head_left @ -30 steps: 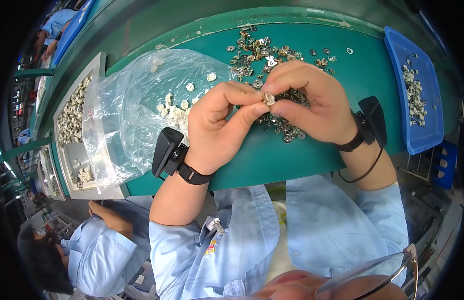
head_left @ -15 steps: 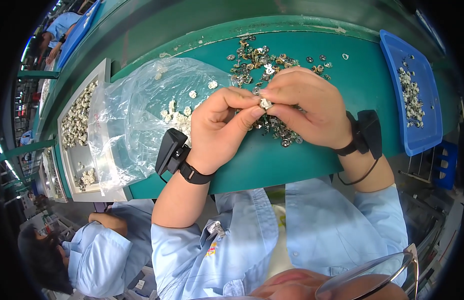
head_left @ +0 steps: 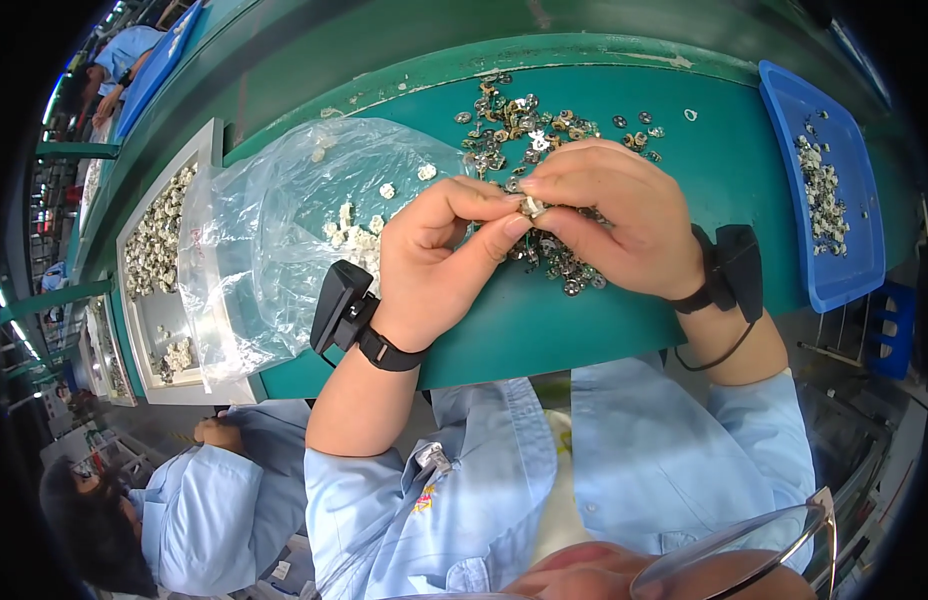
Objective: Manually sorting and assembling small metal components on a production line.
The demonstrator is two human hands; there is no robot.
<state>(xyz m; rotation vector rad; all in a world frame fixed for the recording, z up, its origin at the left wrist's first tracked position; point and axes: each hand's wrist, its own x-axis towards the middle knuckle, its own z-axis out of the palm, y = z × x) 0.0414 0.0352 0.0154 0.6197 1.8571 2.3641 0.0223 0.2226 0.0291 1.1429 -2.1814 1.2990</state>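
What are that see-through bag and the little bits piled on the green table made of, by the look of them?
The bag looks like thin clear plastic film: glossy, crinkled, contents showing through. The small parts seem to be metal, silvery to brassy with bright glints; too small to be sure.

**Hands drift left, thumb flattens on the part**

Across the last second your two hands slide a little leftward over the tabletop (head_left: 624,330), away from the blue tray (head_left: 834,270) and closer to the clear plastic bag (head_left: 274,240). Your left hand (head_left: 439,265) now lies partly over the bag's right edge, where a second ago it sat just clear of it. Your left thumb stretches out flatter under the small metal part (head_left: 531,207), and your right hand (head_left: 609,220) tips its fingertips further down onto it. More of the loose metal pieces (head_left: 524,110) show above your knuckles than before, and fewer show beneath your right palm.
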